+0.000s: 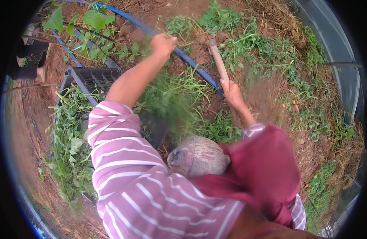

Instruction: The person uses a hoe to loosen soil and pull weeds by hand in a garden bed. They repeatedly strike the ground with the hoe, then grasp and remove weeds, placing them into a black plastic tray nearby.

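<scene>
My left hand (163, 45) is stretched forward at the blue pipe (138, 24), its fingers curled near thin plant stems. Whether it grips any of them cannot be told. My right hand (232, 92) is closed around a wooden tool handle (219, 61), which points away from me over the soil; its lower part shows beyond the wrist. Between my arms lies a heap of cut green plants (198, 86), partly blurred. A black plastic crate (91, 71) filled with leafy stems (71, 143) stands left of my left arm.
Uprooted plants (255, 44) lie on reddish soil at the right, beside dry straw (282, 18) and a translucent sheet wall (338, 38). Upright leafy plants (94, 19) grow at the upper left. Another person's dark-clad legs (28, 73) show at the left edge.
</scene>
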Demonstrator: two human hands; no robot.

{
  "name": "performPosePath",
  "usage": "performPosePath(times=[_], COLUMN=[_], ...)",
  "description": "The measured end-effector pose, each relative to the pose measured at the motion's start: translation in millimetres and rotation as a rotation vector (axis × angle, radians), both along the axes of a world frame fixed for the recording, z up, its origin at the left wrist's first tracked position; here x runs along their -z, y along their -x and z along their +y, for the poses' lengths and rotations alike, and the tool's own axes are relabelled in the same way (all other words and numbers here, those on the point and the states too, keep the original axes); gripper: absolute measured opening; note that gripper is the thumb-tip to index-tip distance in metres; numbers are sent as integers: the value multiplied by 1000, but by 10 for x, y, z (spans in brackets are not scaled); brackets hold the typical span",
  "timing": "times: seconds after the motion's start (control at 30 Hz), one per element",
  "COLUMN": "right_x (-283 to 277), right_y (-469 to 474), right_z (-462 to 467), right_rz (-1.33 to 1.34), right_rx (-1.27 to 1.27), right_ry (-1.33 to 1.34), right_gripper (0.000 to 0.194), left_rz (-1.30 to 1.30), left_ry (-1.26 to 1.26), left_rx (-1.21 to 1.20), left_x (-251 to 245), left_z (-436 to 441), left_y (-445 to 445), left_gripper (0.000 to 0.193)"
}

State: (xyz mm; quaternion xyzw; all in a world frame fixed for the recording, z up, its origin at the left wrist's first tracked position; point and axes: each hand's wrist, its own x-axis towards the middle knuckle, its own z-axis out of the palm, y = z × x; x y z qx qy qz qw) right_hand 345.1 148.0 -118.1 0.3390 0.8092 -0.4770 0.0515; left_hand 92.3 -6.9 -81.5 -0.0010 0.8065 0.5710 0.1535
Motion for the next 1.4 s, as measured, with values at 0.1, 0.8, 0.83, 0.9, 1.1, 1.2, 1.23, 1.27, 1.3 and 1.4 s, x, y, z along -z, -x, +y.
performPosePath(times=[0.1,0.8,0.83,0.9,1.1,1.2,1.23,1.27,1.3,1.4], right_x=[100,213,207,195,149,135,133,134,136,152], right_y=[-74,-205,-207,-212,-233,-246,-251,-256,-262,-280], right_z=[-176,-432,-434,-445,-481,-495,-499,-503,-507,-511], right_rz=[47,140,144,143,128,154,154,158,162,190], right_rx=[28,100,100,100,127,132,134,140,146,151], right_ry=[-130,-227,-231,-237,-196,-185,-183,-183,-182,-138], right_gripper=[46,40,40,40,38,37,37,37,36,35], left_rz=[-5,372,401,449,518,522,518,518,513,474], left_ry=[-2,574,581,594,685,677,679,664,657,617], left_rx=[-4,319,347,419,563,584,592,593,597,583], left_x=[195,170,161,137,97,135,154,173,193,248], left_z=[236,683,694,717,817,859,868,878,884,896], left_y=[-56,-85,-88,-100,-155,-179,-185,-187,-187,-190], left_gripper=[10,22,21,21,13,14,14,14,14,13])
